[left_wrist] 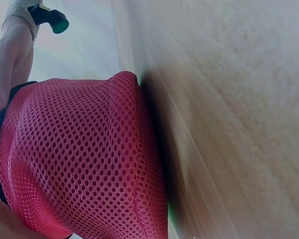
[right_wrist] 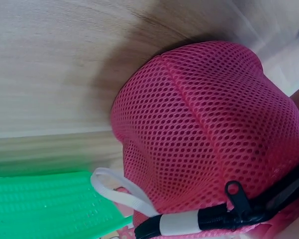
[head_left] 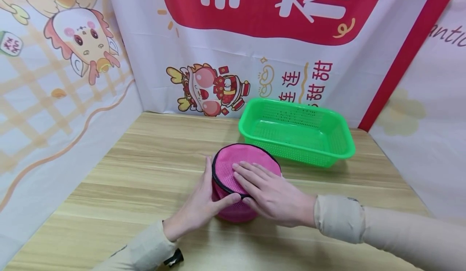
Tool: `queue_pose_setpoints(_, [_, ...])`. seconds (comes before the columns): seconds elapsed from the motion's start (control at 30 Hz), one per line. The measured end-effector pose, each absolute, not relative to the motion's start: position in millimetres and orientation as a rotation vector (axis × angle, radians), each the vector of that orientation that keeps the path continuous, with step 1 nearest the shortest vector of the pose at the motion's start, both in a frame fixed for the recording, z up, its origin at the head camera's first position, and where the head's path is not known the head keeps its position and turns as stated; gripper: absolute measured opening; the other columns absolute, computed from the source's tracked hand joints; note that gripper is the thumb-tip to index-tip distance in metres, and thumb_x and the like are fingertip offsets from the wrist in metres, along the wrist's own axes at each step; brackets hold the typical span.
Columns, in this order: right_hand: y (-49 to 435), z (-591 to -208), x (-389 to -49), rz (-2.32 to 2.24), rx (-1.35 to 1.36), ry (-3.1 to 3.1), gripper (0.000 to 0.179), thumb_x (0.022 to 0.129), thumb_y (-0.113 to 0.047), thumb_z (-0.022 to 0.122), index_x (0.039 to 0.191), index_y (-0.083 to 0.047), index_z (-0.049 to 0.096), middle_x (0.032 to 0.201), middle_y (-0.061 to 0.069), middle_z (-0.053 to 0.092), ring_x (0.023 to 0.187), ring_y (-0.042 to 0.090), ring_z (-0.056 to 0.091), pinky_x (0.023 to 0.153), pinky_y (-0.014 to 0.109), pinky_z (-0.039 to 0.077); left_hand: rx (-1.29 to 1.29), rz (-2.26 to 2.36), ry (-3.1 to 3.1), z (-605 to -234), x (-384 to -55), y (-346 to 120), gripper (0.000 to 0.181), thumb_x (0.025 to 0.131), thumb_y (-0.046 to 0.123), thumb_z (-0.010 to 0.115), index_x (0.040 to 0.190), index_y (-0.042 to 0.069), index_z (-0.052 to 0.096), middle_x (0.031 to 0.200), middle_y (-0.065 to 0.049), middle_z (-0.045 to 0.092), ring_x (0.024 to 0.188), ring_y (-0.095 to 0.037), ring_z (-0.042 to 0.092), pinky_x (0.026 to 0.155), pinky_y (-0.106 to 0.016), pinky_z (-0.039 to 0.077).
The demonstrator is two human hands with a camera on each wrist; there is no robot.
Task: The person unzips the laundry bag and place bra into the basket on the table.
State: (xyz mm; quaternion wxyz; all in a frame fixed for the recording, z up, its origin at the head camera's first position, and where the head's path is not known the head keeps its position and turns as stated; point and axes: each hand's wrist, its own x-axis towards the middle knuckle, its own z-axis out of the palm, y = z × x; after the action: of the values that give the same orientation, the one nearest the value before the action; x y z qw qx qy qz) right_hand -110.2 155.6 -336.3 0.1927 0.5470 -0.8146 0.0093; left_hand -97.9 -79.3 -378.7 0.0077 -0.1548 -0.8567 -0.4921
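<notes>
A round pink mesh laundry bag (head_left: 233,155) with black edging round its top stands on the wooden table. My left hand (head_left: 198,206) grips its near left side, thumb over the rim and fingers along the wall. Across the lid lies my right hand (head_left: 276,196), its fingers straight and close together. In the left wrist view the mesh wall (left_wrist: 84,149) bulges and creases near the top. The right wrist view shows a black zipper pull (right_wrist: 236,198) on the edging, beside a white band (right_wrist: 179,223) and a white loop.
Behind the bag to the right stands a green plastic basket (head_left: 255,139) with perforated walls. A printed cloth (head_left: 153,60) hangs along the table's back edge, with more cloth at both sides. Bare wood (head_left: 120,182) shows left of the bag.
</notes>
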Motion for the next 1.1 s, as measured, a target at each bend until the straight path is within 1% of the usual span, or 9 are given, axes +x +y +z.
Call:
queue_pose_setpoints(0.2, [150.3, -338.4, -110.5, 0.018, 1.537, -2.236, 0.054, 0.106, -0.031, 0.031, 0.144, 0.005, 0.043, 0.152, 0.02, 0.035, 0.141, 0.034, 0.029, 0.114, 0.046, 0.025, -0.488, -1.526, -2.676, -378.5, -97.7, -79.8, 0.119, 0.082, 0.06, 0.07, 0.154, 0.02, -0.017, 0.162, -0.001, -0.004, 0.145, -0.018, 0.006, 0.115, -0.046, 0.015])
queue_pose_setpoints(0.43, [146.6, -337.8, -107.6, -0.073, 1.539, -2.211, 0.05, 0.103, -0.024, 0.041, 0.144, 0.006, 0.043, 0.151, 0.021, 0.037, 0.14, 0.035, 0.032, 0.112, 0.048, 0.028, -0.479, -1.521, -2.685, -379.5, -98.3, -80.6, 0.119, 0.082, 0.061, 0.069, 0.154, 0.022, -0.017, 0.162, 0.0, -0.004, 0.145, -0.017, 0.007, 0.115, -0.044, 0.015])
queue_pose_setpoints(0.5, [146.4, -338.0, -106.8, -0.072, 1.539, -2.208, 0.05, 0.103, -0.023, 0.041, 0.144, 0.006, 0.043, 0.151, 0.022, 0.037, 0.14, 0.035, 0.032, 0.112, 0.048, 0.028, -0.482, -1.516, -2.683, -379.8, -98.6, -80.7, 0.119, 0.082, 0.061, 0.069, 0.154, 0.022, -0.017, 0.162, 0.001, -0.004, 0.145, -0.016, 0.008, 0.115, -0.044, 0.015])
queue_pose_setpoints(0.73, [147.3, -341.5, -106.3, 0.005, 1.543, -2.199, 0.051, 0.106, -0.024, 0.028, 0.143, 0.009, 0.042, 0.15, 0.023, 0.036, 0.14, 0.036, 0.031, 0.112, 0.048, 0.029, -0.501, -1.508, -2.672, -379.8, -99.0, -80.8, 0.118, 0.082, 0.061, 0.07, 0.155, 0.023, -0.015, 0.162, 0.005, -0.002, 0.145, -0.016, 0.009, 0.115, -0.045, 0.016])
queue_pose_setpoints(0.87, [147.3, -342.2, -106.9, 0.045, 1.542, -2.195, 0.052, 0.106, -0.025, 0.026, 0.142, 0.009, 0.043, 0.15, 0.023, 0.037, 0.14, 0.036, 0.031, 0.112, 0.048, 0.029, -0.511, -1.508, -2.668, -379.2, -98.9, -80.8, 0.117, 0.082, 0.061, 0.069, 0.154, 0.024, -0.016, 0.162, 0.006, -0.002, 0.145, -0.015, 0.009, 0.115, -0.044, 0.016])
queue_pose_setpoints(0.97, [147.6, -341.9, -106.8, 0.061, 1.541, -2.201, 0.052, 0.106, -0.025, 0.027, 0.142, 0.008, 0.044, 0.15, 0.022, 0.038, 0.14, 0.036, 0.032, 0.112, 0.048, 0.029, -0.52, -1.507, -2.666, -378.4, -98.8, -80.6, 0.117, 0.083, 0.06, 0.07, 0.155, 0.023, -0.015, 0.162, 0.006, -0.002, 0.145, -0.015, 0.009, 0.115, -0.044, 0.016])
queue_pose_setpoints(1.1, [149.1, -341.2, -105.2, 0.094, 1.535, -2.213, 0.049, 0.104, -0.022, 0.037, 0.142, 0.008, 0.044, 0.15, 0.022, 0.038, 0.139, 0.036, 0.033, 0.112, 0.048, 0.029, -0.531, -1.518, -2.67, -377.4, -98.5, -80.2, 0.118, 0.082, 0.06, 0.07, 0.155, 0.024, -0.016, 0.161, 0.007, -0.002, 0.145, -0.015, 0.009, 0.115, -0.044, 0.016])
